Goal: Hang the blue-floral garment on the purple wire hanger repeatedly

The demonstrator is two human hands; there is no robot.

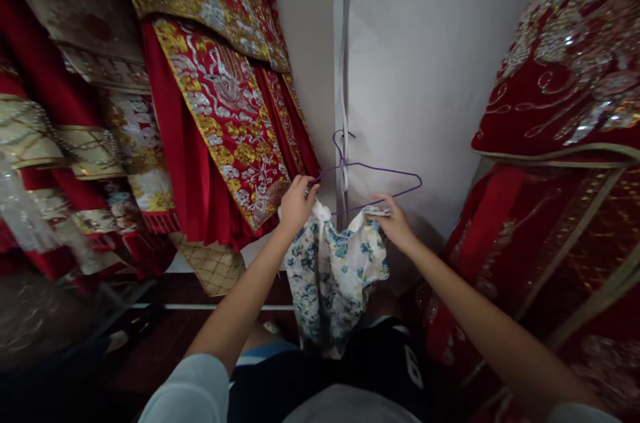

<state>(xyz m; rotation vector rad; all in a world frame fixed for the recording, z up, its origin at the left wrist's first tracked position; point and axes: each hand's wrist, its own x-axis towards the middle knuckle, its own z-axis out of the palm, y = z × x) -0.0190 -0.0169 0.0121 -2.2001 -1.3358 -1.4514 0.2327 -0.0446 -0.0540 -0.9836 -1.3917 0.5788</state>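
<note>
A purple wire hanger (385, 169) is held up in front of the wall, its hook at the top and its right end bare. Below its bar hangs a white top with a blue and yellow floral print (327, 276). My left hand (299, 201) is closed around the hanger's left end, by the left shoulder of the top. With thumb and fingers my right hand (396, 221) pinches the top's right shoulder near the collar, just under the hanger's lower bar. The fingertips of both hands are partly hidden by cloth.
Red garments with gold and silver embroidery (225, 96) hang on the left. More red beaded garments (565, 96) hang close on the right. A pale vertical pole with a strap (340, 43) runs along the wall (415, 56) behind the hanger.
</note>
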